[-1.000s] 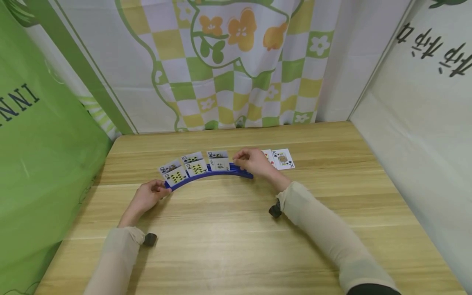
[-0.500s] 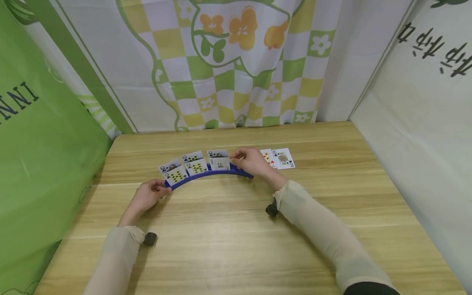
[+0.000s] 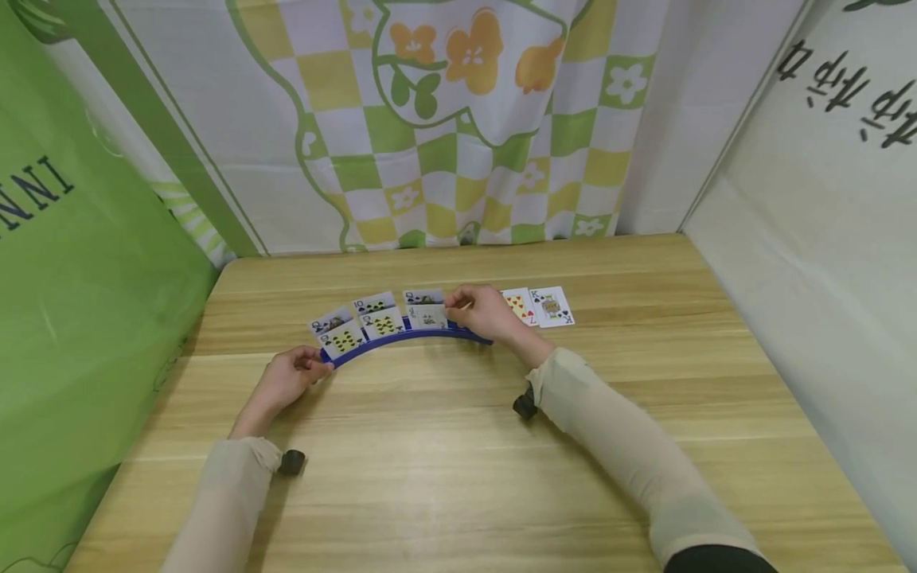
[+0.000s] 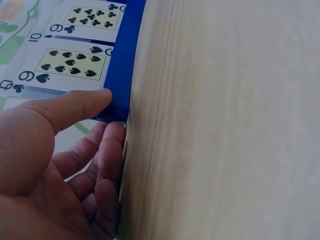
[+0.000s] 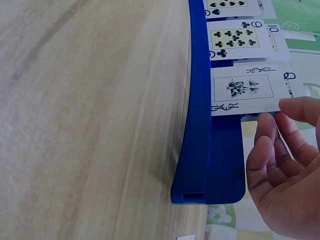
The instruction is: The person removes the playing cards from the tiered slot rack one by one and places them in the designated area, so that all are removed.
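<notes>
A curved blue card holder stands on the table with playing cards in two rows. My left hand grips its left end, thumb on top and fingertips at the end below. The front row has a nine of spades, a nine of clubs and a joker. Behind them rise a queen, a ten and another queen. My right hand pinches the joker's upper right edge between thumb and fingers; its fingertips behind the card are partly hidden.
Right of the holder, a seven of hearts and a king of spades lie face up on the wooden table. The right hand covers part of the seven. A patterned curtain hangs behind the table's back edge.
My right hand has shifted slightly left towards the joker, uncovering more of the seven of hearts. The left hand stays at the holder's end.
</notes>
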A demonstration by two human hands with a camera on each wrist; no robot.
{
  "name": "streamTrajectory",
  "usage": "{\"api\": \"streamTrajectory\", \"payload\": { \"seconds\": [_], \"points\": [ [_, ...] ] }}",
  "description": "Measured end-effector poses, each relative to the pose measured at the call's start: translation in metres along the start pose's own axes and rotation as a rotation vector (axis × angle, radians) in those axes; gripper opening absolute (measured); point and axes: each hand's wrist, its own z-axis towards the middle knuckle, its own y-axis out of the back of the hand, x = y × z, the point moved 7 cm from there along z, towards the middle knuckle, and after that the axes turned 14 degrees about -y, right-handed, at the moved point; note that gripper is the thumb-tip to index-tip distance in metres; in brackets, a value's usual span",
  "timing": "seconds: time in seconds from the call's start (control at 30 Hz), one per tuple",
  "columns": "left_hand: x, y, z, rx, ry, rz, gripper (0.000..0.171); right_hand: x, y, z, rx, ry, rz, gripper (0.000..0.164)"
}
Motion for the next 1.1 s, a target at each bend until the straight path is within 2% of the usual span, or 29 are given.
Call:
{"api": "streamTrajectory", "payload": {
  "seconds": [0.4,1.1],
  "points": [
    [0.0,0.0,0.0,-0.002,-0.002,0.002,0.044,0.0,0.001,0.001,-0.007,0.005,-0.015,0.014],
    [0.0,0.0,0.0,0.001,0.002,0.004,0.044,0.008,0.018,-0.008,-0.035,0.031,0.01,0.013]
  ]
}}
